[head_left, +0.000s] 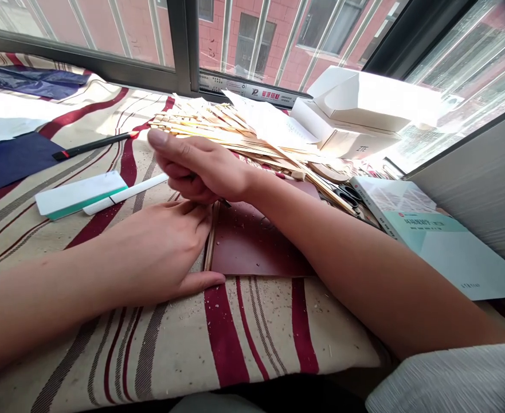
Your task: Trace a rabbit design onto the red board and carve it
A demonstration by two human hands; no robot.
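My left hand [166, 246] lies palm down on the striped cloth at the left edge of a dark red board [261, 241]. Its thumb is stretched out over the board's near corner, and its fingertips are hidden under my other hand. A thin wooden strip [210, 246] runs along that edge, beside the left fingers. Above and across it, my right hand [200, 169] is closed in a fist with the thumb on top. A small dark tip pokes out below the right fist; the rest of what it grips is hidden. Small pale crumbs dot the board and cloth.
Behind the board lies a heap of wooden strips [200, 123], with a white ZTE box [355, 135] near the window. Black-handled scissors [349, 195] and a book [433, 229] are at right. A black pen [93, 146] and white-green folded paper [82, 192] lie left.
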